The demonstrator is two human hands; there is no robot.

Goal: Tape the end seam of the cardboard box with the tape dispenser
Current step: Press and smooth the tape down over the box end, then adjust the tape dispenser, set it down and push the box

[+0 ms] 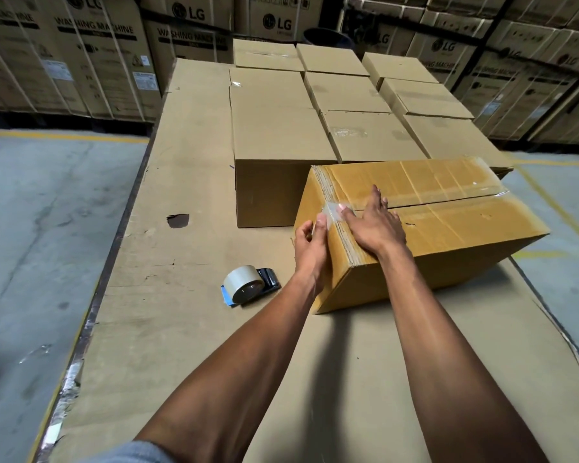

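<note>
While fingers [323, 220] press tape [331, 212] on box [448, 235], dispenser [249, 285] beside

Warehouse. Tall stacked brown cartons printed "LG Washing Machine" [97, 58] line the back wall; grey concrete floor [37, 208] with painted yellow lane lines [64, 137]; plain sealed brown cardboard boxes [345, 91] grouped in rows.

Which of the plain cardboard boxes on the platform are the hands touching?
The nearest box, darker tan and skewed; left hand and right hand press tape at its end seam. The paler stacked boxes sit untouched.
</note>
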